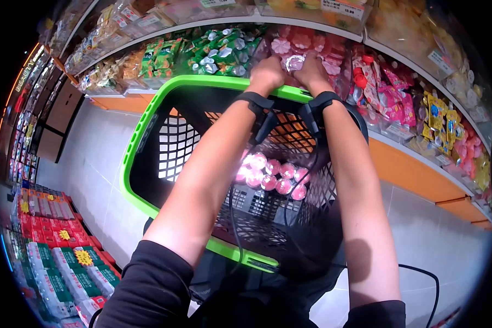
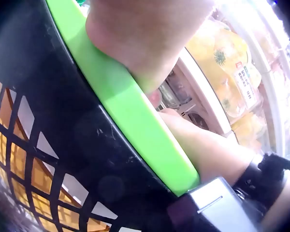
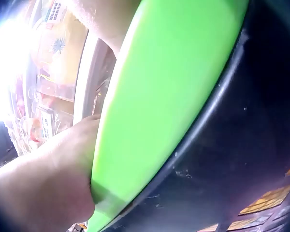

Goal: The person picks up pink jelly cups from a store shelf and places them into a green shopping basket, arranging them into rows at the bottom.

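Both hands reach over the far green rim of a black basket into a shelf bin of pink packages. The left hand and the right hand meet at a clear-wrapped pink package, which the fingers of both seem to pinch; the fingertips are partly hidden. In the left wrist view the left hand lies across the green rim. The right wrist view has the right hand beside the rim. Several round pink packages lie inside the basket.
Green packets fill the bin left of the pink ones, and pink pouches lie to the right. A white shelf edge runs above. Stacked red and green packs stand at lower left. A black cable hangs at right.
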Action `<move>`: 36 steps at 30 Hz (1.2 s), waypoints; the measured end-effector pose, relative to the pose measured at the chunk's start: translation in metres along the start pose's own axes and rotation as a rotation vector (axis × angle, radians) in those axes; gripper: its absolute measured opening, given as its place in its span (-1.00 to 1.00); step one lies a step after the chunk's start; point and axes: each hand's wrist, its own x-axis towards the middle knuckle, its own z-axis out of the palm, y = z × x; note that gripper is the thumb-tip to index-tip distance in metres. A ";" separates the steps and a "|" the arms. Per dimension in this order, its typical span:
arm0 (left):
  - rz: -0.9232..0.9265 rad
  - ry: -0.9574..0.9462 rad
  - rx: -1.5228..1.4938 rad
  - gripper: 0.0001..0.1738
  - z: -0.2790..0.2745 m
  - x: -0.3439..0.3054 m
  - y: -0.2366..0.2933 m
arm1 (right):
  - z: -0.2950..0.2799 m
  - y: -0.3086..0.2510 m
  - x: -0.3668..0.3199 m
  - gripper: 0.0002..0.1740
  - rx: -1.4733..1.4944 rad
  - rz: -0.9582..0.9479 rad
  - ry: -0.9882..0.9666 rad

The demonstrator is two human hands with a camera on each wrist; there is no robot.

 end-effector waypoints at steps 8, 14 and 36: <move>0.070 -0.046 0.014 -0.44 0.009 0.010 -0.008 | -0.024 -0.014 -0.018 -0.37 -0.030 0.044 -0.028; 0.204 0.068 0.006 -0.16 0.007 0.003 -0.004 | -0.024 0.000 -0.015 -0.40 0.480 -0.035 0.168; 0.271 0.272 -0.887 -0.49 0.000 0.001 -0.019 | -0.028 -0.007 -0.024 -0.42 1.086 0.123 -0.290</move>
